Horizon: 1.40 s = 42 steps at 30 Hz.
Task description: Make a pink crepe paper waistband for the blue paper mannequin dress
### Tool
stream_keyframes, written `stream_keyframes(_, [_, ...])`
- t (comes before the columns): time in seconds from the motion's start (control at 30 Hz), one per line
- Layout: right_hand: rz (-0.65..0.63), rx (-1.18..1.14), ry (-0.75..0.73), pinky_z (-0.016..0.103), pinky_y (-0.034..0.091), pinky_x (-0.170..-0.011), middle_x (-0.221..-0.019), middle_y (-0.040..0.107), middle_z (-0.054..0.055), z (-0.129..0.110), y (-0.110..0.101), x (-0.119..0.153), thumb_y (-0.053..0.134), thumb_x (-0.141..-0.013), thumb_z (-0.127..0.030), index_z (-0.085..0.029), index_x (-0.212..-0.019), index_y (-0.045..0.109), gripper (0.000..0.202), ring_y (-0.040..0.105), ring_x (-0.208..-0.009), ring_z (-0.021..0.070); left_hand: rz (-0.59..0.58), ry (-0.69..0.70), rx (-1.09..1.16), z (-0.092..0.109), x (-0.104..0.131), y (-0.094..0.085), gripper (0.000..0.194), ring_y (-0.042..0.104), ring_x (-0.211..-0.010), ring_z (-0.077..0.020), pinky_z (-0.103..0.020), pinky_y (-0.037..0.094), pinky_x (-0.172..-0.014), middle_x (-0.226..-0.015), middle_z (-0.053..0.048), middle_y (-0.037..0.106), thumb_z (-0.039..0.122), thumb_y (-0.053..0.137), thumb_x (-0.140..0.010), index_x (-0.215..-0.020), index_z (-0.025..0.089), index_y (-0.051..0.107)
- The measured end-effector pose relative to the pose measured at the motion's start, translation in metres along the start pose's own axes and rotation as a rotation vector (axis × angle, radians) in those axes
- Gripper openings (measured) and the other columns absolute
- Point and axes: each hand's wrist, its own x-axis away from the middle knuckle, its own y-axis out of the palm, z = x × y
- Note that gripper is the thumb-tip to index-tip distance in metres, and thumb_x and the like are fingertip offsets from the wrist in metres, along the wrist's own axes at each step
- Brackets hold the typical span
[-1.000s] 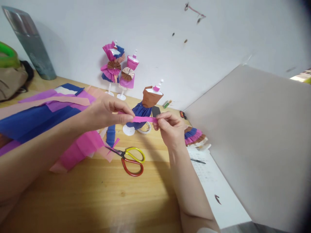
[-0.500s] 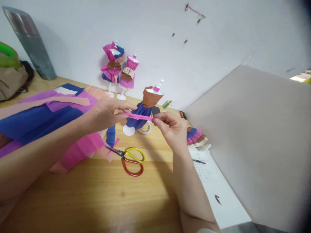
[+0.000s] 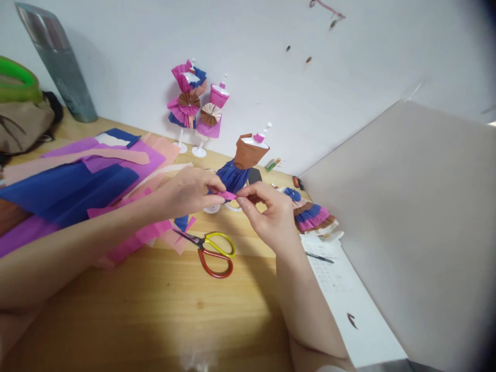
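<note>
Where the pink strip [image 3: 228,196] is: strung between two pinches, in front of the blue skirt [image 3: 233,174] as seen; whether it touches the skirt cannot be told.
Left hand [image 3: 191,191]: pinches the strip's 9 o'clock end, forefinger above and thumb below.
Right hand [image 3: 269,209]: pinches the strip's 3 o'clock end between thumb and forefinger, the other fingers curled.
Dummy [image 3: 251,153]: at 1 o'clock from the strip, wearing the skirt and a brown top.
Scissors [image 3: 199,241]: at 7 o'clock, lying on the wooden table [image 3: 201,320], blades pointing to 10 o'clock over scraps, yellow and red handles toward 4.
Coloured paper [image 3: 89,186]: at 9 o'clock, a loose heap of blue, violet, peach and pink, partly behind the left forearm.
Ruffled dummy [image 3: 188,103]: at 11 o'clock, just beside a pink-topped dummy [image 3: 220,95], both upright near the wall.
Bottle [image 3: 70,77]: at 10 o'clock, well apart from the strip, beside a bag [image 3: 25,124].
Pen [image 3: 320,257]: at 4 o'clock, on a white sheet [image 3: 364,320].
</note>
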Motion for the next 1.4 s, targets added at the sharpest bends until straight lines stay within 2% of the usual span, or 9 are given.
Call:
stream_keyframes(0.2, [-0.023, -0.005, 0.029, 0.025, 0.046, -0.059, -0.073, 0.072, 0.000, 0.000, -0.002, 0.001, 0.064, -0.089, -0.015, -0.019, -0.082, 0.071, 0.010, 0.059, -0.060, 0.0122, -0.056, 0.028, 0.015, 0.000, 0.000, -0.003, 0.017, 0.064, -0.066, -0.0125, -0.023, 0.041, -0.062, -0.077, -0.003, 0.077, 0.015, 0.064, -0.082, -0.084, 0.017, 0.081])
stream_keyframes(0.37, [-0.022, 0.003, 0.034, 0.027, 0.049, -0.063, -0.083, 0.078, 0.003, 0.003, -0.007, 0.002, 0.066, -0.088, -0.016, -0.018, -0.091, 0.076, 0.011, 0.065, -0.066, 0.0146, -0.117, 0.060, 0.072, -0.009, 0.002, -0.005, 0.018, 0.059, -0.060, -0.0108, -0.024, 0.037, -0.057, -0.071, -0.001, 0.075, 0.019, 0.063, -0.083, -0.083, 0.018, 0.081])
stream_keyframes(0.5, [-0.046, 0.010, 0.045, 0.026, 0.047, -0.060, -0.078, 0.076, 0.002, 0.003, -0.009, 0.001, 0.065, -0.087, -0.014, -0.018, -0.085, 0.076, 0.012, 0.063, -0.064, 0.0139, -0.099, 0.075, 0.100, -0.013, 0.002, -0.008, 0.020, 0.057, -0.059, -0.0102, -0.023, 0.037, -0.055, -0.067, 0.000, 0.071, 0.021, 0.060, -0.085, -0.079, 0.018, 0.078])
stream_keyframes(0.7, [-0.098, -0.010, 0.138, 0.025, 0.044, -0.057, -0.068, 0.070, 0.000, 0.002, -0.009, 0.000, 0.061, -0.086, -0.017, -0.018, -0.078, 0.071, 0.013, 0.058, -0.059, 0.0125, -0.209, -0.056, 0.166, -0.002, 0.000, -0.008, 0.022, 0.052, -0.055, -0.0087, -0.021, 0.035, -0.052, -0.063, 0.002, 0.065, 0.031, 0.061, -0.086, -0.080, 0.017, 0.077])
stream_keyframes(0.83, [-0.138, -0.072, 0.220, 0.025, 0.042, -0.056, -0.067, 0.067, 0.001, 0.000, -0.012, -0.001, 0.060, -0.085, -0.021, -0.017, -0.076, 0.069, 0.013, 0.057, -0.059, 0.0132, -0.183, -0.054, 0.145, 0.001, 0.003, -0.006, 0.016, 0.049, -0.055, -0.0078, -0.021, 0.034, -0.054, -0.061, 0.004, 0.060, 0.031, 0.069, -0.081, -0.085, 0.018, 0.078])
stream_keyframes(1.03, [-0.168, -0.099, 0.242, 0.026, 0.041, -0.057, -0.067, 0.064, 0.000, 0.001, -0.016, -0.002, 0.059, -0.086, -0.025, -0.019, -0.075, 0.065, 0.013, 0.056, -0.060, 0.0133, -0.195, 0.033, 0.001, 0.002, 0.004, -0.009, 0.023, 0.053, -0.059, -0.0097, -0.023, 0.034, -0.058, -0.063, 0.002, 0.064, 0.018, 0.055, -0.086, -0.078, 0.017, 0.076])
stream_keyframes(1.23, [-0.185, -0.097, 0.223, 0.026, 0.041, -0.058, -0.070, 0.065, 0.000, 0.009, -0.019, -0.004, 0.060, -0.085, -0.024, -0.019, -0.074, 0.063, 0.013, 0.056, -0.064, 0.0134, -0.179, -0.067, 0.102, 0.007, 0.003, -0.012, 0.025, 0.047, -0.053, -0.0084, -0.022, 0.032, -0.052, -0.061, 0.004, 0.061, 0.020, 0.055, -0.083, -0.095, 0.018, 0.077])
stream_keyframes(1.33, [-0.194, -0.130, 0.252, 0.026, 0.041, -0.056, -0.066, 0.063, 0.000, 0.012, -0.022, -0.005, 0.062, -0.085, -0.026, -0.019, -0.074, 0.063, 0.014, 0.053, -0.060, 0.0127, -0.112, -0.108, 0.136, 0.004, 0.003, -0.010, 0.013, 0.041, -0.049, -0.0080, -0.022, 0.028, -0.048, -0.055, 0.006, 0.051, 0.025, 0.065, -0.077, -0.086, 0.018, 0.071])
stream_keyframes(1.4, [-0.193, -0.153, 0.263, 0.026, 0.040, -0.055, -0.064, 0.061, -0.001, 0.013, -0.024, -0.005, 0.062, -0.085, -0.027, -0.018, -0.074, 0.064, 0.014, 0.052, -0.058, 0.0123, -0.130, -0.137, 0.200, 0.002, 0.003, -0.009, 0.007, 0.045, -0.048, -0.0083, -0.022, 0.030, -0.047, -0.053, 0.006, 0.054, 0.024, 0.065, -0.076, -0.079, 0.018, 0.067])
